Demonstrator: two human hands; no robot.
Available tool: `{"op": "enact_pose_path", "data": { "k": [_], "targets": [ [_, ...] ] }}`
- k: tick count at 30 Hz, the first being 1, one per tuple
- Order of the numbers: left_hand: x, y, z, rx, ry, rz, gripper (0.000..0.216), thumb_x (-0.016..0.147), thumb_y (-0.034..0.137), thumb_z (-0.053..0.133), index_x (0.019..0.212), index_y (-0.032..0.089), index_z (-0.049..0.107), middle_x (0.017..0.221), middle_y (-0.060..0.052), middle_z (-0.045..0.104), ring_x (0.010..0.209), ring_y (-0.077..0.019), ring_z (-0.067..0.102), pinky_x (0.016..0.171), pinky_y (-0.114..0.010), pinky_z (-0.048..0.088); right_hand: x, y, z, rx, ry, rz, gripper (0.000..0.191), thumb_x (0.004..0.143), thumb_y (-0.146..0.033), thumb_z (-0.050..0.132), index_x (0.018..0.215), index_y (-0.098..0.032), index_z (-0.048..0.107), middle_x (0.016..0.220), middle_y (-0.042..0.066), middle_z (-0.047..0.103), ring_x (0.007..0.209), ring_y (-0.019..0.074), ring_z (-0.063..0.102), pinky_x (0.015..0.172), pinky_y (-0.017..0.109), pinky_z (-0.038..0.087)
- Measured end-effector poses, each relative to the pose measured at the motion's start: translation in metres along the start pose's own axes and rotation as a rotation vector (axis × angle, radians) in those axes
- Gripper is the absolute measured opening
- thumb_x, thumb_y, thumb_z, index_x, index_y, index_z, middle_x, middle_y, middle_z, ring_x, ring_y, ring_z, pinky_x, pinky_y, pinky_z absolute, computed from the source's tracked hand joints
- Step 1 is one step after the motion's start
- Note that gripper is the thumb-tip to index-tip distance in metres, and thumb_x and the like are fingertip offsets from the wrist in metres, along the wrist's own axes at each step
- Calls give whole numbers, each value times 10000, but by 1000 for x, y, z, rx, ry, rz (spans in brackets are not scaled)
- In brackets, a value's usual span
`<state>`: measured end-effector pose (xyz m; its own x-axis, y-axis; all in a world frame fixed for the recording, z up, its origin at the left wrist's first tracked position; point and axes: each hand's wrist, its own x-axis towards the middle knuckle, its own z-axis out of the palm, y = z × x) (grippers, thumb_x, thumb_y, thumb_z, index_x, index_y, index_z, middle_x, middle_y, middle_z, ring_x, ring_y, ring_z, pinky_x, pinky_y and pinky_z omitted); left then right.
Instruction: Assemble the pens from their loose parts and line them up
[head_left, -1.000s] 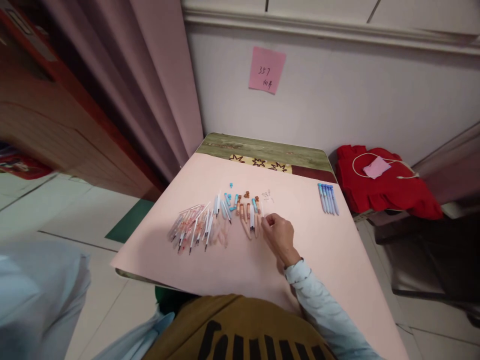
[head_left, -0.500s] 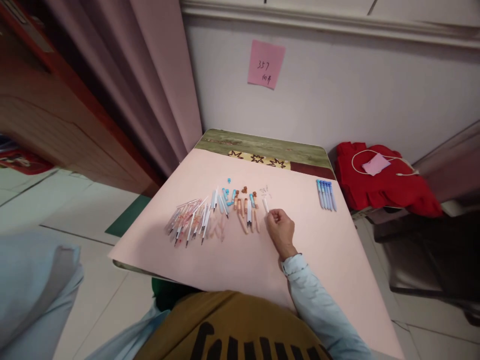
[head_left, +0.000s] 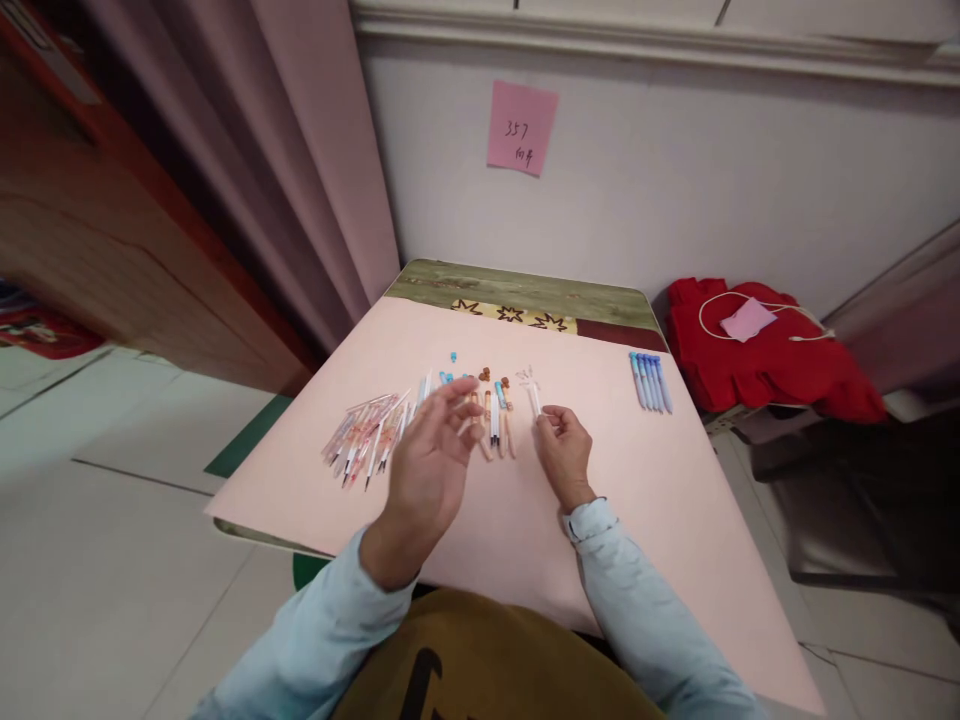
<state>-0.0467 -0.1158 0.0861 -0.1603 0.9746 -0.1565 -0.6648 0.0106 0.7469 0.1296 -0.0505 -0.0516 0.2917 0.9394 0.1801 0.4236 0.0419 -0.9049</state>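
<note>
My right hand (head_left: 564, 448) pinches a slim white pen refill (head_left: 535, 397) upright between thumb and fingers, close to the small metal springs (head_left: 524, 376). My left hand (head_left: 433, 455) hovers over the table with fingers apart and nothing in it, covering part of the pen parts behind. Between the hands lie several white refills (head_left: 494, 432) with black tips, beside peach pen barrels (head_left: 508, 440), blue barrel pieces (head_left: 501, 393) and brown bear-like caps (head_left: 484, 374). Left of my left hand is a pile of clear and pink pen barrels (head_left: 364, 428) mixed with refills.
Several blue pens (head_left: 650, 382) lie in a row at the table's right side. A small blue cap (head_left: 453, 357) sits toward the back. Red cloth (head_left: 697, 375) with a white cable is beyond the right edge. A pink note (head_left: 523, 128) is on the wall.
My left hand has come into view from the lower left and now hangs over the pen parts. My right hand still holds the refill, of which more shows above the fingers.
</note>
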Motion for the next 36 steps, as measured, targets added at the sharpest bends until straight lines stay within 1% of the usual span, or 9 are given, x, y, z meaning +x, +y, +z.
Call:
{"op": "enact_pose_path", "data": {
  "k": [4,9,14,19,21,24,28,32,36],
  "targets": [
    [15,-20,-5,-128,48,-188,203,933,218,528,943,132,711,1063,-96,670,786,-99,617,631,-183,506,0,0,-1,4,7,-15,355,831,-415,529,1018,-157,687,757,12,673,598,135,551,603,246,442],
    [22,-28,-16,-38,-3,-177,155,805,179,694,954,145,720,1021,-63,680,827,-95,620,684,-177,496,-1,-4,-3,-23,-1,-18,386,837,-417,512,1025,-132,692,774,39,689,594,140,543,601,255,442],
    [35,-17,-43,178,148,83,372,593,100,825,938,166,704,929,-19,683,889,-118,638,900,-254,485,-3,-7,-3,-38,-8,-46,339,818,-408,547,1003,-164,694,775,16,684,554,126,515,588,249,436],
    [63,-7,-65,323,166,318,379,637,229,824,970,161,657,986,-73,700,982,-200,668,990,-392,470,-3,-7,-2,-54,-25,-23,320,786,-398,594,1009,-189,689,787,0,693,557,131,528,607,255,444],
    [70,-11,-67,462,147,411,365,697,258,776,1025,177,638,1059,-88,691,1028,-221,658,986,-414,472,-2,-8,-2,-62,-41,-30,314,773,-391,612,1014,-203,686,796,-10,696,556,129,534,613,255,444],
    [76,-21,-68,902,140,559,304,761,252,692,1058,205,647,1145,-89,670,1097,-244,611,982,-427,452,-2,-8,-2,-88,-44,-67,279,775,-369,605,991,-215,690,783,-20,685,569,130,551,620,253,442],
    [79,-31,-71,1417,191,663,65,813,252,620,827,207,666,909,-62,685,939,-251,592,900,-417,423,-3,-8,-3,-134,-53,-105,261,813,-366,557,969,-204,688,696,-26,642,567,134,557,620,253,437],
    [74,-37,-72,1638,195,638,223,875,306,573,675,215,610,763,-54,649,839,-254,554,815,-403,378,-3,-8,-3,-179,-77,-107,325,835,-356,520,1077,-190,659,675,-20,638,584,147,571,613,255,435],
    [57,-50,-70,1696,54,678,98,876,255,581,828,223,661,886,-69,685,897,-271,546,811,-405,346,-4,-10,-3,-213,-117,-127,353,836,-345,511,1127,-193,642,711,-10,662,606,153,588,624,258,440]
  ]
}}
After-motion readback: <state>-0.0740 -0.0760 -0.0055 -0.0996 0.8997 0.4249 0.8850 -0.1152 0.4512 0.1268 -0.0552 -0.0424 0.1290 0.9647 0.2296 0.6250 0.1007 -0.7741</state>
